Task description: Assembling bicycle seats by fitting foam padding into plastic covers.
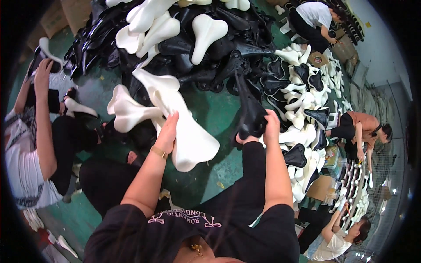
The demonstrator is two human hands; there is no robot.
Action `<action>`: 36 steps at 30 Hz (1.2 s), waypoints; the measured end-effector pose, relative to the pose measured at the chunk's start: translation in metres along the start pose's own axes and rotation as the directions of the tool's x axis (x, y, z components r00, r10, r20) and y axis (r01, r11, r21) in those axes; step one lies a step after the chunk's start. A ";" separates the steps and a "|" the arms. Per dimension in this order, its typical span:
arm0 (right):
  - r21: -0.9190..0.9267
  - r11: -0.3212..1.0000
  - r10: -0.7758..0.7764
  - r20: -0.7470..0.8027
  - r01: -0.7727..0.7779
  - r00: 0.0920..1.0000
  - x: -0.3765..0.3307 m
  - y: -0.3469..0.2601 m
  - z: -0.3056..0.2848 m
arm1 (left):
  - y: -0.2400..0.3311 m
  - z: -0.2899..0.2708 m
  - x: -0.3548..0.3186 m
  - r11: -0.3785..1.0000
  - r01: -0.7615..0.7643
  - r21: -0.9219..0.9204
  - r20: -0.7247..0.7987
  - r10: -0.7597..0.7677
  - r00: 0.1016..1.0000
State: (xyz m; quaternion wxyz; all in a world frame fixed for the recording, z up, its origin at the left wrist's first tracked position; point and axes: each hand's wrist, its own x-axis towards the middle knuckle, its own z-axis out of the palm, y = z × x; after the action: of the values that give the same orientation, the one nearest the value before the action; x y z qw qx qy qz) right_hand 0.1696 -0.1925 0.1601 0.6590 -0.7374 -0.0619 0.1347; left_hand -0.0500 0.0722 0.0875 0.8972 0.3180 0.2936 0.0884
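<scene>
Left hand (166, 135): gripping white saddle (195, 142), in front of saddle pile (182, 47). Right hand (272, 127): gripping black saddle (250, 105), before pile's right part.

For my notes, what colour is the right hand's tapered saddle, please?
The tapered saddle is black; head view.

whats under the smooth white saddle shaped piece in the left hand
Green floor shows past its right edge; a second white saddle-shaped piece juts out left. The held white piece hides whatever is directly beneath.
</scene>
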 end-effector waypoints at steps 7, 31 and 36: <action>-0.182 0.940 -0.305 -0.075 0.288 0.949 -0.151 -0.028 0.032 | 0.024 0.049 -0.061 0.992 0.117 -0.045 0.074 -0.113 0.991; -0.484 0.568 -0.696 0.150 0.666 0.703 -0.195 -0.023 0.093 | 0.024 0.051 -0.109 0.999 0.039 0.007 0.162 -0.040 0.986; -0.529 0.538 -0.706 0.142 0.657 0.693 -0.195 -0.023 0.102 | 0.027 0.045 -0.106 1.000 -0.012 0.017 0.229 0.008 0.973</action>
State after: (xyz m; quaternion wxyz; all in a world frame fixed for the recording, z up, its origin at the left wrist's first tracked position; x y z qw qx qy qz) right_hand -0.0435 -0.1448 0.1961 0.4242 -0.8137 -0.3500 -0.1885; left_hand -0.1092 0.0334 0.1826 0.9216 0.3355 0.1876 0.0531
